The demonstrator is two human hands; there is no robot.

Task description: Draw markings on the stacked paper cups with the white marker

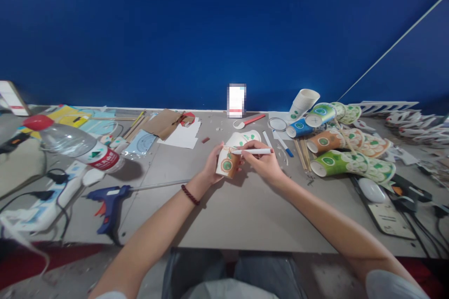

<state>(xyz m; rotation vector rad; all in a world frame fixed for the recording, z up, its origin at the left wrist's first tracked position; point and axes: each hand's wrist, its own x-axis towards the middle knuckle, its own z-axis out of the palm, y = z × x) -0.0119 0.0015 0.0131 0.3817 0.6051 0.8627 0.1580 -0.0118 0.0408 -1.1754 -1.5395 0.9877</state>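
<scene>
My left hand (212,164) is closed around a paper cup (228,164) with brown colouring and a round green emblem. The cup is held a little tilted above the middle of the table. In my right hand (264,163) I grip a white marker (257,151), its tip at the cup's upper side. Just behind the cup lie white paper pieces with green leaf prints (250,136). To the right of them rest a white strip (267,139) and a blue-and-white pen (285,145).
At left are a blue glue gun (114,198), a water bottle (82,145), a power strip (52,203) and white paper (180,136). Decorated cups (328,166) and a white cup stack (303,103) stand or lie at right. Red-handled scissors or a cutter (254,119) lie at the back.
</scene>
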